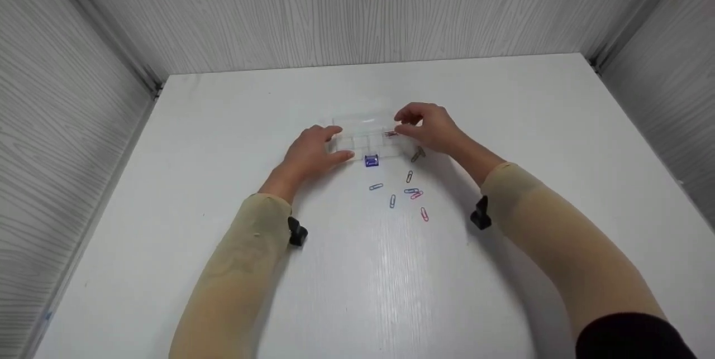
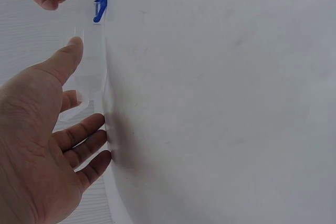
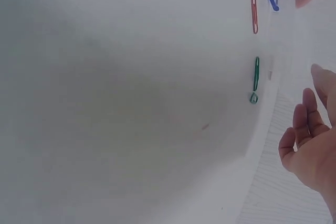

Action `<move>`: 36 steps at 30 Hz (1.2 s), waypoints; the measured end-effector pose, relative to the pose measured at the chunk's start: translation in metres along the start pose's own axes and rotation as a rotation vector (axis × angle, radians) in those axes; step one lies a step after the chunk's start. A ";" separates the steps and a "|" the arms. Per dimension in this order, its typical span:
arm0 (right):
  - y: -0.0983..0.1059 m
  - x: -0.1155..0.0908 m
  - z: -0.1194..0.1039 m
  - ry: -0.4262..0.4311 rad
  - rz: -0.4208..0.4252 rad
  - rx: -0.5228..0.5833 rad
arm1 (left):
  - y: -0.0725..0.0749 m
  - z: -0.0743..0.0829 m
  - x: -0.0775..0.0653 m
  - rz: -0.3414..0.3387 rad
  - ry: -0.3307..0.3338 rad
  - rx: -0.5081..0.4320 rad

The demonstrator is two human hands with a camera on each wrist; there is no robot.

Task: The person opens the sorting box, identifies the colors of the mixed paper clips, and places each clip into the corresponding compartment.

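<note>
A clear plastic compartment box [image 1: 360,124] stands on the table with its see-through lid raised at the back and a blue latch [image 1: 371,161] at its front. My left hand [image 1: 313,152] holds the box's left end, thumb at the front and fingers farther back. Over the right-hand compartment hovers my right hand [image 1: 433,124], thumb and forefinger slightly apart; no object shows between them. Reddish paper clips [image 1: 390,134] lie in that compartment. A green paper clip [image 3: 256,73] is on the table by the box's front right corner.
Several loose paper clips lie in front of the box, among them a red one [image 1: 424,214], a pink one [image 1: 416,195] and a blue one [image 1: 392,201]. The white table [image 1: 223,124] meets grey wood-grain panels [image 1: 357,13] at the back and sides.
</note>
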State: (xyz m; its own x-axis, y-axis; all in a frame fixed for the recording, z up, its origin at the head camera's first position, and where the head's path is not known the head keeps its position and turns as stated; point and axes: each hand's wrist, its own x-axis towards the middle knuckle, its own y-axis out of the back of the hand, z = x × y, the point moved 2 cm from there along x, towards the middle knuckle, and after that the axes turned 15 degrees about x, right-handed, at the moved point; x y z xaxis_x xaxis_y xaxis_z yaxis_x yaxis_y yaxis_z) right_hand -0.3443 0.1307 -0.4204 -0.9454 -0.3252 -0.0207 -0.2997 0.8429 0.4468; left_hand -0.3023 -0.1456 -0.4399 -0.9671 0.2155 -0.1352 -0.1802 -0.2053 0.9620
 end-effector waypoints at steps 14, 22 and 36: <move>0.012 -0.035 0.006 0.147 -0.182 -0.077 | 0.002 -0.005 0.000 -0.011 -0.006 0.004; 0.007 -0.042 0.009 0.160 -0.243 -0.167 | 0.003 -0.007 -0.002 -0.018 0.002 -0.004; -0.005 -0.047 0.016 0.175 -0.303 -0.209 | 0.004 -0.010 -0.007 -0.009 0.000 -0.015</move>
State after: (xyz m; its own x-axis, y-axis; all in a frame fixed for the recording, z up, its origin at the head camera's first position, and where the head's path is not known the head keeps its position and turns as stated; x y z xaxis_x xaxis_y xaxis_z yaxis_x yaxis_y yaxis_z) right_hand -0.3006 0.1480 -0.4358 -0.7767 -0.6289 -0.0348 -0.5120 0.5984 0.6162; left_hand -0.2977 -0.1575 -0.4369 -0.9655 0.2175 -0.1434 -0.1912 -0.2179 0.9570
